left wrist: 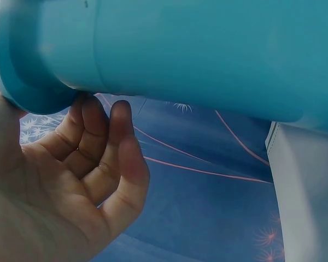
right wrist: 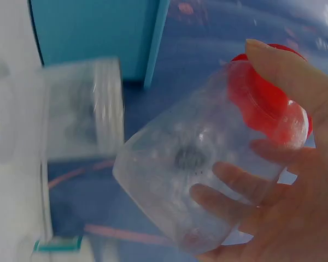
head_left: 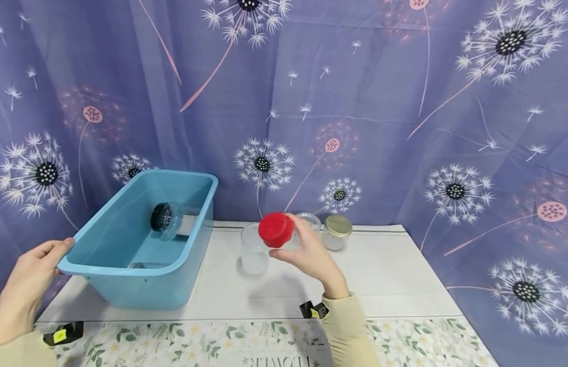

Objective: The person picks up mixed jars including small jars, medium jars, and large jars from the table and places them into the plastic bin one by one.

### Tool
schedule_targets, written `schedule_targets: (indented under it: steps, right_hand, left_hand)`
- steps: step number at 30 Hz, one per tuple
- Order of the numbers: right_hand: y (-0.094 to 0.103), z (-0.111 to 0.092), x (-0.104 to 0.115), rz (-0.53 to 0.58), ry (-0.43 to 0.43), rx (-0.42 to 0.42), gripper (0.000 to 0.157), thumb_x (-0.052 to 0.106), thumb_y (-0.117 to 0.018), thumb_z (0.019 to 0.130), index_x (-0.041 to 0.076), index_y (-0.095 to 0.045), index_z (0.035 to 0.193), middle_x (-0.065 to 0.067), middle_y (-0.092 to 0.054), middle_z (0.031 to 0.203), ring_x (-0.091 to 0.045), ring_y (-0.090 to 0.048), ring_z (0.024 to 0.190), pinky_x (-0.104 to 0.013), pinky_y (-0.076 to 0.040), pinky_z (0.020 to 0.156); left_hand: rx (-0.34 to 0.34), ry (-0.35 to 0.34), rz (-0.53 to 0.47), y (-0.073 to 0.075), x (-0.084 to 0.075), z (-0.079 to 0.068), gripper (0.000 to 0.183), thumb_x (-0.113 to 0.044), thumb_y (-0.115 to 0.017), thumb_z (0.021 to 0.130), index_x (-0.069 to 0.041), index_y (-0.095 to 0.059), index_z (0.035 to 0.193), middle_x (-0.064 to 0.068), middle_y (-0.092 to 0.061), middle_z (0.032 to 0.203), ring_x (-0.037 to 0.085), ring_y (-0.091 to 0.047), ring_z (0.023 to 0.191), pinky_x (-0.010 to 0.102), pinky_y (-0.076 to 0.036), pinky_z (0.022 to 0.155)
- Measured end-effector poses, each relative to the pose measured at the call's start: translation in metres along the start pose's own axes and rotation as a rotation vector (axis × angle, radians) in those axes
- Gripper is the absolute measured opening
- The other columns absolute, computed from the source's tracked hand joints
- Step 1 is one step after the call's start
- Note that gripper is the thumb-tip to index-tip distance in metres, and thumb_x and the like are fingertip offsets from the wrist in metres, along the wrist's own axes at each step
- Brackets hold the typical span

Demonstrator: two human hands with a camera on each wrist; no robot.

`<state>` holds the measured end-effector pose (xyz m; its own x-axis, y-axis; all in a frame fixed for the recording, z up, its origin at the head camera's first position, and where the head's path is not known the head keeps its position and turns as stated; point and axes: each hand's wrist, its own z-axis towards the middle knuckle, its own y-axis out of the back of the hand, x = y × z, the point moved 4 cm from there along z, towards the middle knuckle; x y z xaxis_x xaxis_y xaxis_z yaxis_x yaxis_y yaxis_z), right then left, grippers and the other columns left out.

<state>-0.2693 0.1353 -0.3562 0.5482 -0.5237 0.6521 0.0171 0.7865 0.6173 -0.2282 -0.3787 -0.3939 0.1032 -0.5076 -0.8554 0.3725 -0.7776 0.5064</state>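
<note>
At the left, a blue plastic tub point(head_left: 142, 271) stands on the table. My left hand point(head_left: 31, 280) grips its near left rim, thumb on top; the left wrist view shows the fingers point(left wrist: 120, 158) curled underneath. My right hand point(head_left: 313, 255) holds a clear plastic jar point(right wrist: 180, 147) with a red lid point(head_left: 276, 229), raised over the table and tilted. The thumb lies by the lid, and the fingers show through the jar's wall. Just left of it stands a clear, lidless jar point(head_left: 255, 257). Inside the tub, a clear jar with a black lid point(head_left: 161, 217) lies on its side.
Behind my right hand stand another clear container point(head_left: 310, 220), partly hidden, and a glass jar with a gold lid point(head_left: 337, 226). A purple dandelion-print curtain point(head_left: 380, 168) hangs along the back. A floral cloth point(head_left: 183, 341) covers the table's front.
</note>
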Motion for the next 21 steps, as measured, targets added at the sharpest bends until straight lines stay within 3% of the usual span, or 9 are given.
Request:
schedule_targets:
  steps: [10,21]
  right_hand:
    - [-0.037,0.044,0.071,-0.134,0.136,0.128,0.079,0.046,-0.082,0.076,0.025,-0.044,0.142,0.008,-0.052,0.123,-0.008,-0.05,0.11,-0.039,-0.047,0.088]
    - [-0.075,0.093,0.126,-0.345,0.194,0.121,0.085,0.06,-0.077,0.074,0.026,-0.042,0.144,0.003,-0.054,0.113,-0.01,-0.053,0.093,-0.032,-0.049,0.068]
  left_hand:
    - [-0.001,0.009,-0.007,0.002,0.0,-0.004,0.039,-0.045,-0.047,0.101,-0.013,-0.063,0.088,-0.014,-0.056,0.069,0.004,-0.049,0.067,0.032,-0.034,0.064]
    - [0.013,0.019,-0.018,0.001,0.001,-0.003,0.036,-0.046,-0.048,0.101,-0.016,-0.063,0.088,-0.016,-0.055,0.072,0.003,-0.048,0.07,0.033,-0.034,0.066]
